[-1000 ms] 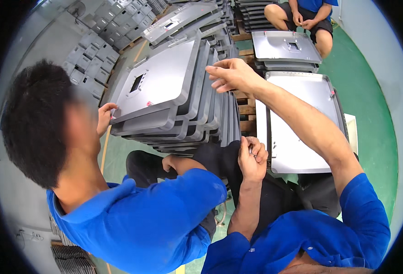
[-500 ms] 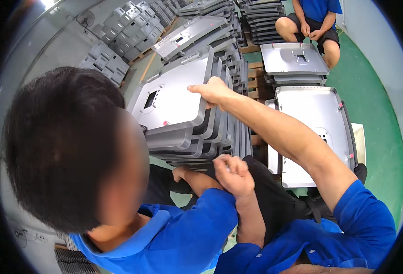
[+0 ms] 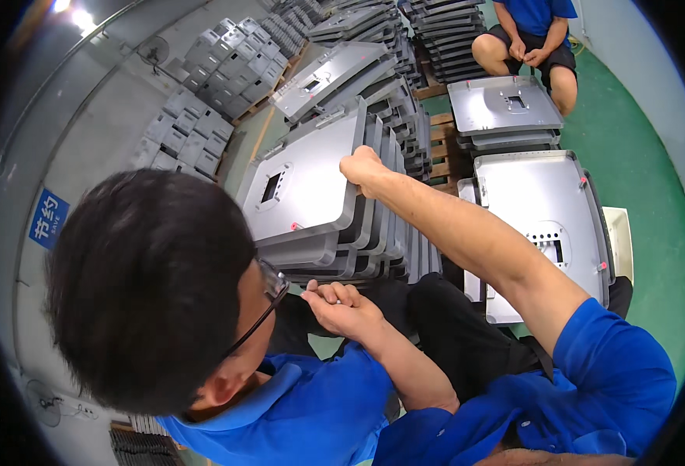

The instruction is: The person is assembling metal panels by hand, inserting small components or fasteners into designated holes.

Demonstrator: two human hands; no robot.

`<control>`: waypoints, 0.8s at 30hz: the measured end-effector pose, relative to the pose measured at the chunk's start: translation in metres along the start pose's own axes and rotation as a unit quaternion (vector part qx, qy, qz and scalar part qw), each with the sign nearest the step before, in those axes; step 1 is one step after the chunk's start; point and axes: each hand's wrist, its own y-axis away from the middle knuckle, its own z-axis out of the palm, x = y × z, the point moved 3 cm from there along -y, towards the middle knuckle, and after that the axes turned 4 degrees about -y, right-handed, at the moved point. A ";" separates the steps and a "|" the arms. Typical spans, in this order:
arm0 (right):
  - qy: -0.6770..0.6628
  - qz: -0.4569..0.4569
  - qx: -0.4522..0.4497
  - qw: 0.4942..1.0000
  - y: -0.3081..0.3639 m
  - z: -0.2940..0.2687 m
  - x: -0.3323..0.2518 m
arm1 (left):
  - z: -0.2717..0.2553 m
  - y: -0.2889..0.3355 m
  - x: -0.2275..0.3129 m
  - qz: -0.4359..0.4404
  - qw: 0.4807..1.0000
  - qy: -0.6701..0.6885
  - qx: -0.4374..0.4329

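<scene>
My right hand (image 3: 363, 169) is closed on the right edge of a silver metal panel (image 3: 319, 182), the top one of a tilted stack. This panel has a rectangular cutout and a small red piece on its face. My left hand (image 3: 342, 307) is curled in front of the stack, near a co-worker's glasses. Its fingers are bent together, and what they may hold is too small to make out. Beneath the top panel, more grey panels (image 3: 296, 252) lean in layers.
A co-worker (image 3: 152, 287) in blue leans in close on my left. To my right lies another silver panel (image 3: 528, 202) beside a cream bin (image 3: 618, 237). Another person (image 3: 532, 39) sits at the far right behind a panel stack (image 3: 505, 105). Grey boxes (image 3: 230, 58) stand far left.
My left hand has moved left and turned, away from the co-worker's sleeve. The co-worker's head has shifted right and down in the view. My right hand stays on the panel's edge.
</scene>
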 end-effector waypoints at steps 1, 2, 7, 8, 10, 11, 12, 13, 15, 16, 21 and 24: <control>-0.005 -0.014 -0.008 1.000 0.004 0.002 -0.004 | -0.004 -0.007 0.004 -0.002 1.000 0.009 0.001; -0.011 -0.028 -0.018 0.999 0.008 0.005 -0.008 | -0.007 -0.013 0.010 -0.004 1.000 0.017 0.003; -0.026 -0.031 -0.029 0.999 0.005 0.008 -0.038 | 0.005 -0.064 0.036 -0.053 0.998 -0.001 -0.033; -0.041 -0.035 -0.029 0.998 0.009 0.015 -0.041 | 0.005 -0.081 0.046 -0.080 0.995 -0.014 -0.052; -0.053 -0.056 -0.023 0.997 0.007 0.019 -0.045 | 0.009 -0.112 0.055 -0.135 0.987 -0.049 -0.073; -0.069 -0.057 -0.031 0.996 0.006 0.022 -0.044 | 0.010 -0.129 0.057 -0.159 0.982 -0.074 -0.069; -0.083 -0.058 -0.033 0.994 0.005 0.022 -0.043 | 0.011 -0.142 0.057 -0.188 0.975 -0.098 -0.066; -0.100 -0.058 -0.037 0.993 0.005 0.023 -0.042 | 0.012 -0.151 0.059 -0.201 0.969 -0.123 -0.067; -0.113 -0.061 -0.045 0.991 0.006 0.025 -0.042 | 0.019 -0.168 0.061 -0.231 0.954 -0.176 -0.075; -0.122 -0.062 -0.051 0.989 0.007 0.026 -0.040 | 0.018 -0.179 0.060 -0.248 0.946 -0.196 -0.071; -0.070 -0.086 -0.046 0.993 0.004 0.018 -0.033 | 0.017 -0.221 0.064 -0.235 0.906 -0.351 -0.033; -0.072 -0.047 -0.021 0.996 0.009 -0.004 -0.021 | 0.016 -0.214 0.057 -0.317 0.899 -0.303 -0.009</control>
